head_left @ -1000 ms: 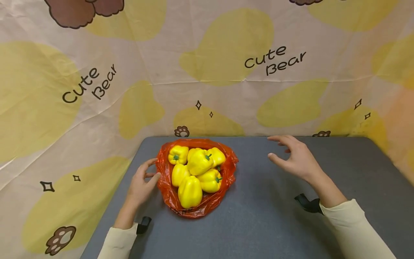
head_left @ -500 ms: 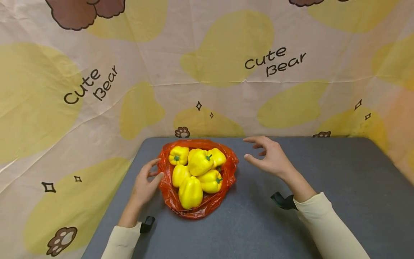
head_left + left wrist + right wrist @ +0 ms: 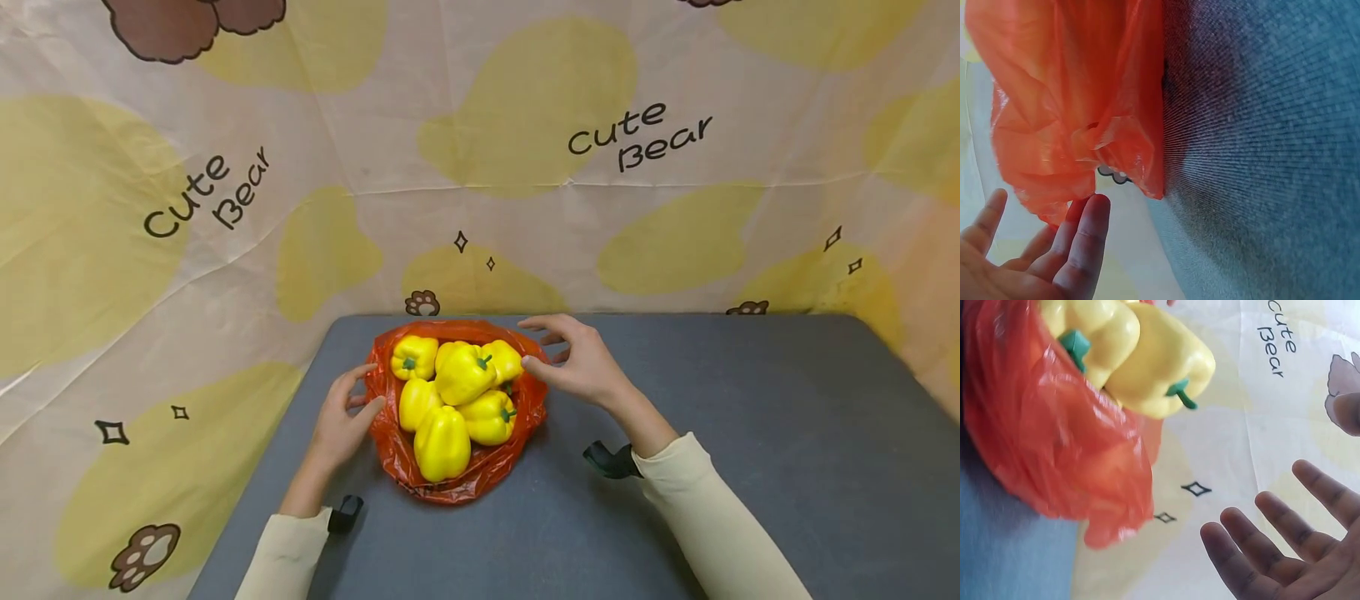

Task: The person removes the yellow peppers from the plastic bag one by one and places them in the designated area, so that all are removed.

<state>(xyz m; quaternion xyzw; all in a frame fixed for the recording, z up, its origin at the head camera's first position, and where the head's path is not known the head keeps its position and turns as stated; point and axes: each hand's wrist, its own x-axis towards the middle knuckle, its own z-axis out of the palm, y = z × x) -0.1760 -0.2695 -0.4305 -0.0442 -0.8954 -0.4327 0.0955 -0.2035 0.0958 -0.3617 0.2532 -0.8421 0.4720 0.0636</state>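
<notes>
A red plastic bag (image 3: 393, 467), its mouth rolled open, stands on the table at centre left, heaped with several yellow bell peppers (image 3: 442, 447), some with green stems. My left hand (image 3: 337, 429) is at the bag's left side, fingers loosely spread, fingertips right at the lower folds of the bag (image 3: 1047, 131) in the left wrist view. On the opposite side, my right hand (image 3: 588, 364) reaches in with thumb and fingers parted, overlapping the bag's right rim in the head view. The right wrist view has its fingers (image 3: 1244, 531) spread beside the bag (image 3: 1104, 456), with a gap between.
The grey table (image 3: 750, 433) extends to the right and in front of the bag. A cloth backdrop (image 3: 525, 225) printed with yellow patches and "Cute Bear" hangs behind and along the left. Black straps (image 3: 612, 461) sit at both sleeve cuffs.
My right hand has moved left across the table, from well apart to the bag's right rim. My left hand has shifted slightly right. The bag and peppers have stayed in place.
</notes>
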